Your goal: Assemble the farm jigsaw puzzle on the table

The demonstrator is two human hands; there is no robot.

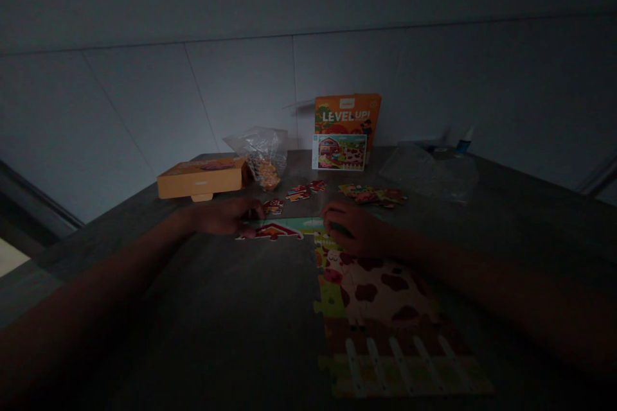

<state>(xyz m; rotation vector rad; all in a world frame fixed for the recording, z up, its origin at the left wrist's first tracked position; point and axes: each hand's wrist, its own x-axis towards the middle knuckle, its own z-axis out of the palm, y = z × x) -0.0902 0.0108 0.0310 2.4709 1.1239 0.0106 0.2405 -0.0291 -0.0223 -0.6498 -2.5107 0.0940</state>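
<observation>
A partly joined jigsaw puzzle (376, 292) lies on the table, showing a spotted cow above a white fence. From its top a narrow strip with a red barn roof (279, 230) runs leftward. My left hand (224, 217) has thumb and fingertips around the left end of this strip, closed on a puzzle piece there. Just behind its fingertips is a loose red piece (274, 206). My right hand (354, 229) rests on the puzzle's upper edge, fingers bent and apart, covering part of the picture. The whole scene is dim.
More loose pieces (299, 192) lie beyond the strip, and another pile (373, 194) sits behind my right hand. At the back stand an orange box (347, 106) and a picture card (340, 153). An orange box lid (202, 180) and plastic bags (260, 148) flank them. A small bottle (464, 141) is at right.
</observation>
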